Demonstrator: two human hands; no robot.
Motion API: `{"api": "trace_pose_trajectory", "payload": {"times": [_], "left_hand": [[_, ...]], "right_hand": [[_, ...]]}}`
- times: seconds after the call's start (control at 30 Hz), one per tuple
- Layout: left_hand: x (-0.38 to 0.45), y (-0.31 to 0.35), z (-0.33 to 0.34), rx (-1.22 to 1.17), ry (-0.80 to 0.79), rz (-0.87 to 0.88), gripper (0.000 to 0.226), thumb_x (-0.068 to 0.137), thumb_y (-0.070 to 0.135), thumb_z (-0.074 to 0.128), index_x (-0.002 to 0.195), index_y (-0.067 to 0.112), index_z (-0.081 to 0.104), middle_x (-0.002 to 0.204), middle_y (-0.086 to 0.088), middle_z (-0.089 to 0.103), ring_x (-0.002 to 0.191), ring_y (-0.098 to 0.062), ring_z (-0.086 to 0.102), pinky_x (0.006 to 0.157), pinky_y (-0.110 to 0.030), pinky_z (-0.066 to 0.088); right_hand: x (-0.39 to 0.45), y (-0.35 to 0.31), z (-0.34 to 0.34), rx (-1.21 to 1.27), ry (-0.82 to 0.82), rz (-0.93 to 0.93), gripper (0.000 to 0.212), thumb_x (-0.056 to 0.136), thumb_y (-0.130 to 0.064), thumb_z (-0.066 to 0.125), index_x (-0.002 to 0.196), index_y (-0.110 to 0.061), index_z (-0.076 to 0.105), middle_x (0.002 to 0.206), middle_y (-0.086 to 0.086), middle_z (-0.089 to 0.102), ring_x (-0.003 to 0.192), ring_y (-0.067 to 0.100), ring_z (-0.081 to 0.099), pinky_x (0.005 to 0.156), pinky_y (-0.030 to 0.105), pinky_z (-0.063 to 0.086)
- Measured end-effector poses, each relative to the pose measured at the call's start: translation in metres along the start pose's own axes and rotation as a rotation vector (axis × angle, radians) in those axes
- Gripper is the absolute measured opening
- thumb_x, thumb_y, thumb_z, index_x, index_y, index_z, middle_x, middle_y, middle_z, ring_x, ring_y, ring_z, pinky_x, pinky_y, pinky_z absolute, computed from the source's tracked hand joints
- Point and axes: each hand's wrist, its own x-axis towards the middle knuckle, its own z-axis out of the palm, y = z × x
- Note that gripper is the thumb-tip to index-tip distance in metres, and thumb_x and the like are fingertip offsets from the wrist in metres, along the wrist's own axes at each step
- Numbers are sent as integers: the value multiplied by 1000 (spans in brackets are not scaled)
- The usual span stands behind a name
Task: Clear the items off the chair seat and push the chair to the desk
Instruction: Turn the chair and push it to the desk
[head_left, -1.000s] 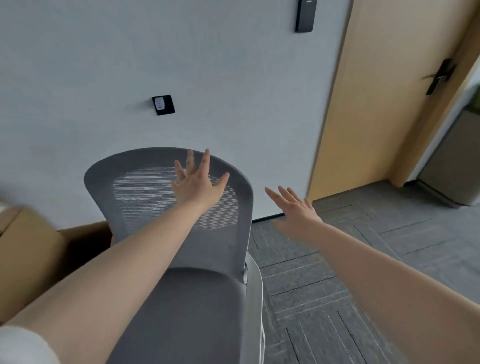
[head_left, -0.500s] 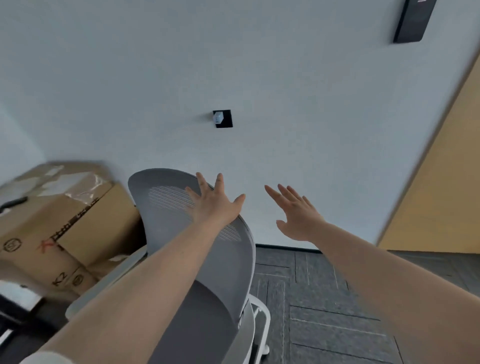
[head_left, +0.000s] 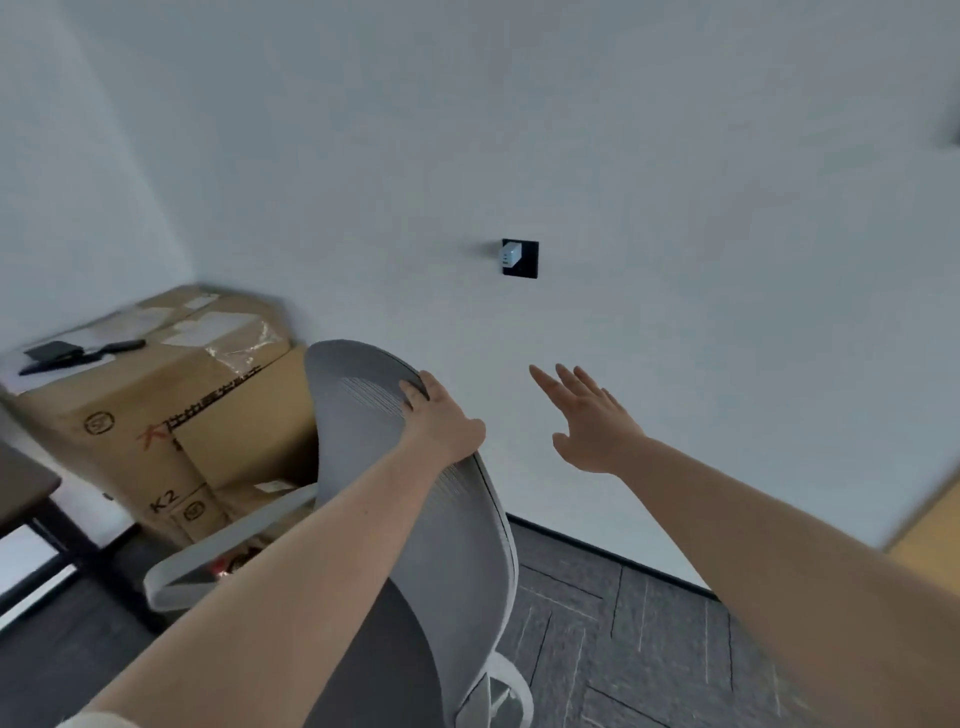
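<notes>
Head view only. Left hand (head_left: 441, 421) on the top edge of the chair (head_left: 415, 519), fingers (head_left: 413, 389) curled over the rim of the mesh backrest and clenched on it, forearm running up along the back from bottom left. Right hand (head_left: 592, 421) in the air to the right of the backrest, near it but apart, fingers spread and released, grasping nothing, palm toward the white wall (head_left: 675, 208).

Chair seen from behind and above, close against the body, backrest upright and rising from lower middle to its rounded top near the centre of the picture; long axis close to vertical, leaning a little left. One pale armrest (head_left: 223, 545) out to the left, so seat most likely facing left and away, toward the stacked cardboard boxes (head_left: 171, 415). Seat itself hidden behind the backrest: cannot tell whether anything lies on it.

Dark corner of the surface (head_left: 23, 483) at the far left edge, well apart from the chair, past the armrest. Left hand plainly the nearer one, already holding; right hand a short reach to the right edge of the backrest. Probable next move: right hand onto the rim too, then swing and roll toward the left. Boxes between chair and corner, close to the armrest — a likely snag. Grey carpet tiles (head_left: 649, 649) underfoot.
</notes>
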Motion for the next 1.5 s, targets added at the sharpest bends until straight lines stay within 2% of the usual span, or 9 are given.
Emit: {"api": "trace_pose_trajectory", "payload": {"times": [0.4, 0.53, 0.67, 0.77, 0.83, 0.93, 1.03, 1.23, 1.5], "left_hand": [[-71, 24, 22, 130, 13, -81, 83, 93, 22, 43, 147, 18, -20, 158, 0, -20, 147, -25, 12, 115, -36, 25], [-105, 22, 37, 281, 221, -114, 75, 93, 22, 42, 149, 25, -8, 160, 6, 5, 129, -25, 46, 97, -41, 47], [-135, 11, 53, 394, 371, -97, 67, 97, 25, 41, 150, 27, 0, 155, 4, 27, 121, -26, 53, 93, -39, 48], [-154, 3, 54, 536, 433, -114, 66, 97, 29, 36, 149, 32, -4, 131, 0, 50, 97, -24, 61, 77, -36, 51], [-166, -2, 55, 562, 452, -127, 65, 97, 32, 35, 148, 37, -5, 118, 2, 56, 87, -21, 62, 71, -35, 53], [-182, -7, 54, 574, 469, -117, 64, 97, 37, 38, 147, 41, -1, 125, 4, 57, 91, -19, 64, 68, -30, 52], [-197, -21, 53, 587, 529, -88, 63, 97, 42, 40, 146, 44, 1, 120, 6, 61, 80, -12, 60, 60, -24, 46], [-224, -45, 57, 624, 558, -109, 58, 94, 49, 35, 145, 46, 7, 87, 7, 58, 59, -9, 46, 44, -22, 37], [-269, -88, 45, 695, 619, -66, 57, 91, 50, 31, 143, 47, 7, 72, 4, 50, 51, -12, 45, 40, -25, 40]], "right_hand": [[90, -4, 13, 2, -152, -552, 96, 87, -7, 56, 148, -41, -10, 162, -2, -5, 148, 20, -9, 120, 43, 7], [96, -4, 9, -1, -173, -679, 99, 85, -6, 60, 149, -40, -8, 162, -3, -4, 148, 19, -7, 120, 42, 9], [102, -12, 8, -14, -151, -745, 102, 84, -9, 64, 149, -39, -9, 162, 1, -3, 148, 20, -6, 120, 43, 12], [104, -24, 6, -57, -108, -834, 101, 84, -19, 69, 149, -39, -7, 162, 5, -1, 148, 22, -4, 118, 45, 14], [104, -33, 6, -129, -76, -915, 97, 85, -23, 69, 150, -37, -3, 162, 6, 0, 148, 24, -3, 118, 45, 14], [96, -47, 14, -165, -68, -994, 79, 86, -27, 67, 148, -26, 19, 160, 8, 11, 148, 25, 3, 119, 45, 15], [80, -56, 26, -90, -11, -1031, 57, 85, -23, 68, 132, -14, 38, 149, 13, 32, 145, 29, 18, 114, 44, 29], [44, -53, 27, -120, 85, -1073, 50, 79, -19, 74, 120, -6, 48, 125, 17, 50, 132, 37, 36, 105, 44, 37], [-10, -73, 35, -208, 148, -1038, 51, 73, -23, 78, 110, -12, 45, 108, 10, 58, 111, 34, 49, 104, 51, 39]]}}
